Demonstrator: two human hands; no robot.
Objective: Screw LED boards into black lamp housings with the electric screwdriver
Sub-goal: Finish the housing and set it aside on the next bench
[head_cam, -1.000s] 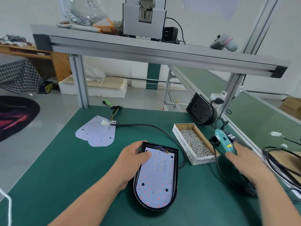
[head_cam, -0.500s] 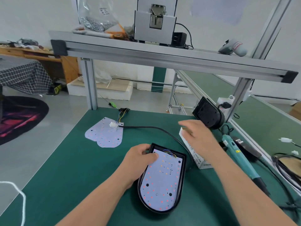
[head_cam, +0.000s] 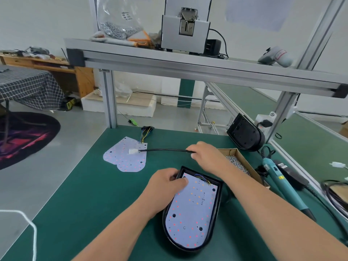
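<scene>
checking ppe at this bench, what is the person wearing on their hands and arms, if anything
Nothing shows: left hand and right hand are bare, no gloves, rings or watch. Left forearm and right forearm are bare too, no sleeve in view to the frame's edge.

matt green table mat (head_cam: 90, 204), glossy black housing (head_cam: 216, 204)

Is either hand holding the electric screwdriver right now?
No: the teal electric screwdriver lies on the green mat at the right; the right hand is at the black cable, the left hand grips the black lamp housing.
</scene>
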